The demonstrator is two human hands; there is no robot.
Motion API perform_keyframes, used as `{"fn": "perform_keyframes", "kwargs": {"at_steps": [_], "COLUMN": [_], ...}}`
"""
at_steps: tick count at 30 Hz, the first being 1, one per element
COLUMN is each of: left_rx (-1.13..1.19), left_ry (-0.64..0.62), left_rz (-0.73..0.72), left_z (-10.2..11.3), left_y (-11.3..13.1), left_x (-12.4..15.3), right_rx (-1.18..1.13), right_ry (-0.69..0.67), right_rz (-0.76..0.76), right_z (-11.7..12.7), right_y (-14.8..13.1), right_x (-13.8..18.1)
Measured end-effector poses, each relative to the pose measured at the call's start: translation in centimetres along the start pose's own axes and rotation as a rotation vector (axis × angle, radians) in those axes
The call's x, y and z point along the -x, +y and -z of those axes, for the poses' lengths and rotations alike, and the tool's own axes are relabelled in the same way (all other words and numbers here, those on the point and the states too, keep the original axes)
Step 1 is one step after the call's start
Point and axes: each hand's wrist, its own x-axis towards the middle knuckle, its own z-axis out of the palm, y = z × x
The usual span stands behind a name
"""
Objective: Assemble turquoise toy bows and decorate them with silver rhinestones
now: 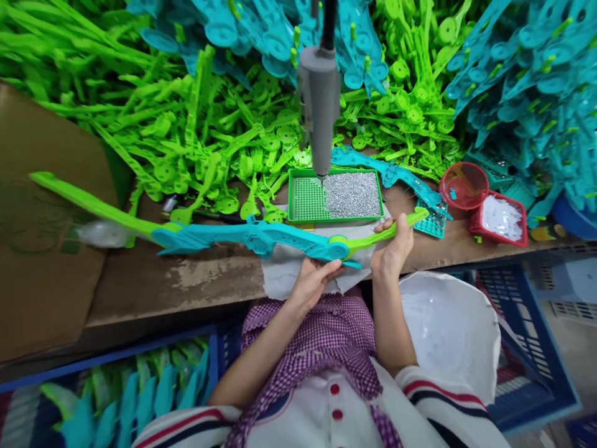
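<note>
A long plastic toy bow (219, 238), blue in the middle, lies across my view just above the table's front edge. One green limb (102, 211) sticks out far to the left; a second green limb (361, 242) joins the blue part at a round joint on the right. My left hand (311, 284) grips the blue part from below near that joint, thumb along its lower edge. Closed around the right green limb near its tip is my right hand (393, 250), its fingers partly behind the limb. A grey hanging screwdriver (321, 112) points down beyond the bow.
Behind the bow sits a green tray (298, 219) of small metal screws (357, 193). Green limbs (158, 124) and blue parts (527, 81) are heaped at the back. Red containers (476, 227) stand right, a cardboard box (41, 249) left. Blue crates (214, 358) flank me below.
</note>
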Motion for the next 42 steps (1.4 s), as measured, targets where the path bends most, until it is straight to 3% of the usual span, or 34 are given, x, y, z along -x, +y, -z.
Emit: {"fn": "perform_keyframes", "kwargs": {"at_steps": [7,11,13,16,18,21,24,26,29,31,33,39,42], "left_rx": [-0.086,-0.384,-0.684,-1.104,-1.361,-1.650,-1.671,-1.624,-1.539,-1.466,-1.402,-1.443,-1.510], "left_ry": [-0.058,-0.063,0.031,0.288,0.311,0.083,-0.046,-0.043,-0.025,-0.003,0.014,-0.089,-0.092], "left_rz": [0.039,-0.070,-0.334,-0.986,-1.156,-0.999,-0.892,-0.883,-0.872,-0.863,-0.857,-0.799,-0.836], "left_z": [0.2,2.6,4.3,6.2,6.5,6.3,6.6,7.5,9.5,10.6,11.3,12.4,13.5], "left_y": [-0.1,0.9,2.1,4.7,6.7,9.2,10.2,9.8,7.6,5.9,4.7,5.0,5.3], "left_x": [-1.4,1.1,3.4,5.7,5.4,3.0,1.1,1.1,2.0,2.4,2.6,3.3,3.8], "right_rx": [-0.050,-0.071,-0.080,-0.030,0.011,0.030,0.036,0.088,0.255,0.235,0.167,0.132,0.174], "right_ry": [0.144,0.180,0.202,0.216,0.193,0.146,0.109,0.088,0.053,-0.038,-0.086,0.111,0.100], "right_rz": [0.131,0.307,0.362,0.382,0.391,0.407,0.406,0.341,0.022,-0.210,-0.338,-0.407,-0.442], "right_z": [1.4,3.6,5.1,6.8,7.1,6.6,6.5,7.7,10.9,13.0,14.2,14.8,14.7], "right_y": [-0.9,-1.5,-1.3,-0.3,0.5,0.9,0.6,0.4,0.3,0.5,0.7,2.4,2.6], "right_x": [-0.9,-3.2,-4.0,-4.3,-4.4,-4.7,-5.1,-4.8,-3.7,-2.8,-2.3,-1.5,-0.6]}}
